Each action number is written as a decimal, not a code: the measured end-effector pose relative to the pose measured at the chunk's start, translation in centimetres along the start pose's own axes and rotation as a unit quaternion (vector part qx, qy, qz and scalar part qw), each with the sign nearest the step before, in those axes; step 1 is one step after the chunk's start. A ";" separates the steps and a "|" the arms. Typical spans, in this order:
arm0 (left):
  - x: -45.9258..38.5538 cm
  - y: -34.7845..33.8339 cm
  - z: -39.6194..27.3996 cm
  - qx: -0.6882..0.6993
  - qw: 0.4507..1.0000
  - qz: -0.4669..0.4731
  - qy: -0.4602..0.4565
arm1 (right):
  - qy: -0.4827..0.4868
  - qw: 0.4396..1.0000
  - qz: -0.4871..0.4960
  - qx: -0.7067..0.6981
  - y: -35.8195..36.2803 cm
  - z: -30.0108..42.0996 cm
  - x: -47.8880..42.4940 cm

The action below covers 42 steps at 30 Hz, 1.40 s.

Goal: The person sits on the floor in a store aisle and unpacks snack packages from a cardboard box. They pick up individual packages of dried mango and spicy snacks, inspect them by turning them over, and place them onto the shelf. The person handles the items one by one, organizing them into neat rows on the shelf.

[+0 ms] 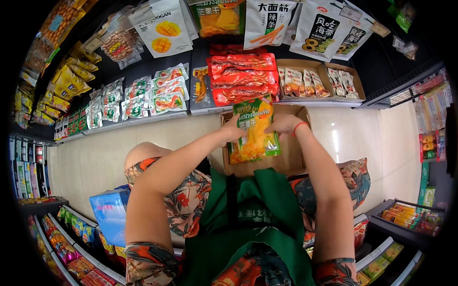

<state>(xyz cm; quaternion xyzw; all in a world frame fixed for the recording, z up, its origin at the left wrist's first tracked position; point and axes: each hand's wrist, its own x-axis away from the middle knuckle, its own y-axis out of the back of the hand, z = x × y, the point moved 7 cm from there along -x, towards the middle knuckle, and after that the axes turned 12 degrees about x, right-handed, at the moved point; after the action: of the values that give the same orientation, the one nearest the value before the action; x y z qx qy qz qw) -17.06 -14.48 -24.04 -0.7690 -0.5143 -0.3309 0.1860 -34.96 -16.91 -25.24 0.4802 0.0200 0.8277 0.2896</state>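
A green and yellow packet of dried mango [256,132] is held upright-ish before me, its printed front toward the camera. My left hand [233,130] grips its left edge, the thumb on the front. On the other edge is my right hand [284,126], with a red cord around the wrist. Part of a second similar packet [235,154] shows behind the lower left of the first; which fingers touch it is hidden. Below both hands an open cardboard box [291,161] stands between my knees. Its visible bottom is bare at the right.
Just beyond the box, the low shelf holds red vacuum packs [243,77], white snack sachets [170,91] and a cardboard display tray [345,80]. Large pouches hang above, including another dried mango packet [218,18]. A blue carton [109,214] stands behind my left side, near stocked shelves.
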 end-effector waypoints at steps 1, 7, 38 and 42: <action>-0.6 -0.1 1.0 -0.003 1.000 -0.002 0.007 | -0.002 0.999 0.019 -0.027 -1.3 -1.0 -1.3; -2.7 0.1 4.0 0.009 0.998 -0.018 0.059 | -0.099 0.991 -0.092 -0.013 -4.5 -2.6 -3.1; -4.7 -0.1 -0.1 -0.030 0.999 -0.014 -0.021 | -0.018 0.964 -0.208 -0.164 -2.7 -1.3 -6.3; -2.2 0.5 -4.8 0.029 0.996 0.029 -0.083 | 0.139 0.920 -0.272 -0.244 1.8 5.3 -2.2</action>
<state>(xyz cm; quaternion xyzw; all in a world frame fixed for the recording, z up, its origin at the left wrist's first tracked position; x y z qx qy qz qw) -18.64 -19.13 -22.15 -0.8027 -0.5150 -0.2453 0.1739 -30.71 -20.78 -23.59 0.2511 -0.0132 0.7546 0.6061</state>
